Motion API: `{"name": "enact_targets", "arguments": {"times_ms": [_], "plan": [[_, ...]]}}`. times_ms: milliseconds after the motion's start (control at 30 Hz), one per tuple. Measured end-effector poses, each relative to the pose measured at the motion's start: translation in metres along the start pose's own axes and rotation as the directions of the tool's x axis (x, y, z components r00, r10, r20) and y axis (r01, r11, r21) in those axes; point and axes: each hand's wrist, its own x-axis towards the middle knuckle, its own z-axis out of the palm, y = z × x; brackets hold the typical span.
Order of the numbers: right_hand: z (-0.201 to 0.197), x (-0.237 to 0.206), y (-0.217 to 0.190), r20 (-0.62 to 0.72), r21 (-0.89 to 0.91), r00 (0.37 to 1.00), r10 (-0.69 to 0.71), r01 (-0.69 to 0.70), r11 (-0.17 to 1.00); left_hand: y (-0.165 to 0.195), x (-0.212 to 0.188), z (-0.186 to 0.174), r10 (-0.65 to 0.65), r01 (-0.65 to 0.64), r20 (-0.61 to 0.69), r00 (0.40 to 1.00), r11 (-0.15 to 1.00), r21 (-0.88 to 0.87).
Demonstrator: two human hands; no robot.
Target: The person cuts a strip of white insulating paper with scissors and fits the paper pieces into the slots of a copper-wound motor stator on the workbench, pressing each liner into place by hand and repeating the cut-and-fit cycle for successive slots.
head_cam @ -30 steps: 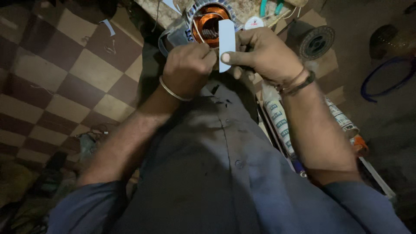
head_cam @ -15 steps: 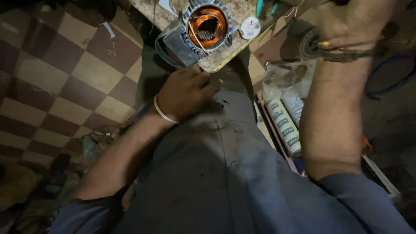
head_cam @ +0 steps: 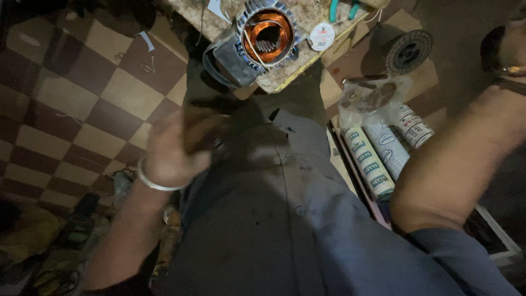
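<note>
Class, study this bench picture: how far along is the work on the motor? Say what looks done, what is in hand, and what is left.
Done: the motor sits opened on the board, copper windings showing in its core.
In hand: nothing clearly. The left hand is blurred above the lap; the right hand is raised at the frame edge, both away from it.
Left: the motor is open with a loose wire across its mouth; pliers and rolls lie unused.

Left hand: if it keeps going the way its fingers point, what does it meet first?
The left hand is blurred, but seems to point up-right. First in that line is probably the dark casing of the motor stator at the board's edge. Depth is unclear.
</note>
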Motion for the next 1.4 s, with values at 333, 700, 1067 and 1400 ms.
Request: {"name": "enact_targets", "arguments": {"times_ms": [333, 700, 1067, 1400], "plan": [[0.04, -0.021, -0.06, 0.234, 0.118, 0.971, -0.045, 0.018, 0.993, -0.023, -0.039, -0.007, -0.381, 0.404, -0.295, 0.876, 0.915, 0.018], [0.131, -0.058, -0.018, 0.504, 0.153, 0.855, 0.121, -0.226, 0.962, -0.034, 0.055, 0.064, 0.115, -0.067, -0.028, 0.993, 0.742, 0.668], [0.149, -0.077, 0.025, 0.334, -0.159, 0.942, 0.018, 0.038, 0.987, -0.081, -0.002, 0.043, -0.289, 0.318, -0.423, 0.859, 0.948, -0.002], [0.154, -0.088, 0.021, 0.487, -0.182, 0.858, 0.164, -0.084, 0.98, -0.169, -0.044, 0.09, -0.841, 0.449, -0.02, 0.541, 0.308, -0.839]]}}
